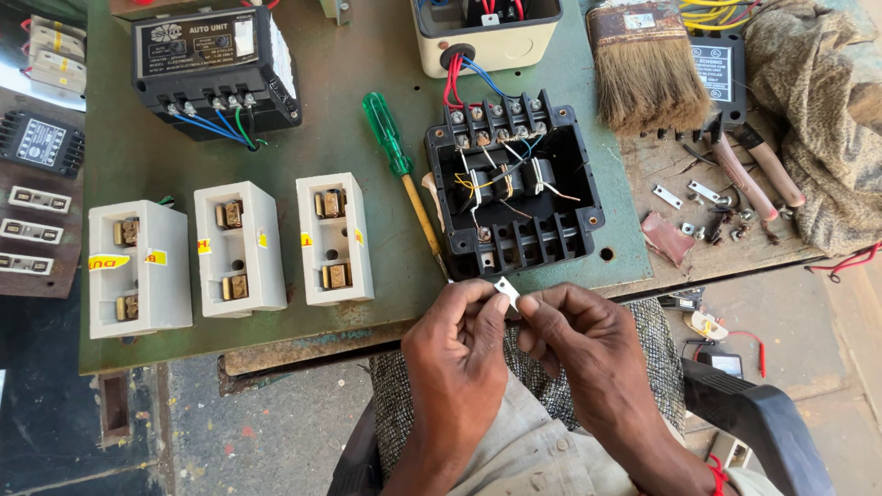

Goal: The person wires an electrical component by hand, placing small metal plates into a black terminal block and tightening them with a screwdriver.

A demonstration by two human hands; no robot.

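Daylight is hitting my bench evenly and bright, throwing only soft short shadows beside the white blocks (239,248) and the black box (512,188). Nothing is glaring; my hands are staying sharp. The edges are bowing slightly, and the left floor is sitting dimmer.

Electrical repair workshop: open black wired unit (513,188), screwdriver (398,161), brush (645,69), worn green bench (367,64).

A green bench (349,101) carries three white blocks (239,248), a screwdriver (395,156), a black box (512,188), a brush (646,69) and a cloth (818,110).
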